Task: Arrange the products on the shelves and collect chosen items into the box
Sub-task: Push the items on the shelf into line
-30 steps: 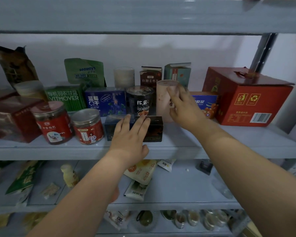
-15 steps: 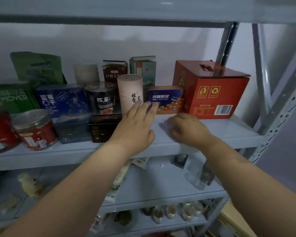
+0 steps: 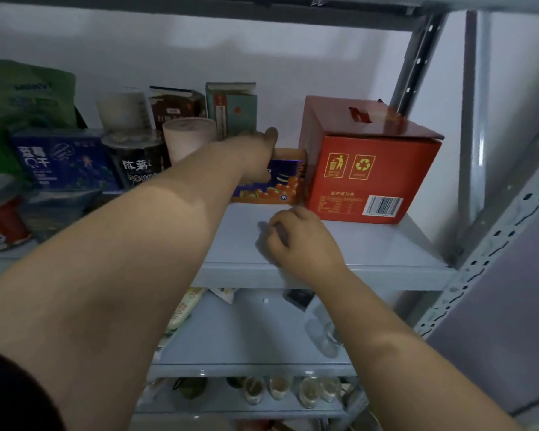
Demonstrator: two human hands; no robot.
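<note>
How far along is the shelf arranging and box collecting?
Done: products stand in rows on the shelf. In hand: the left hand is on the purple-orange box beside the red carton; the right hand rests curled on the shelf. Left: no collecting box in view.

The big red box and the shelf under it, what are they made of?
The red box looks like cardboard with a slightly shiny print: folded top flaps, a cut-out handle slot and a barcode show. The shelf looks like thin metal painted pale grey, smooth with a dull sheen and a bent-down front edge, though the paint hides what is underneath.
</note>
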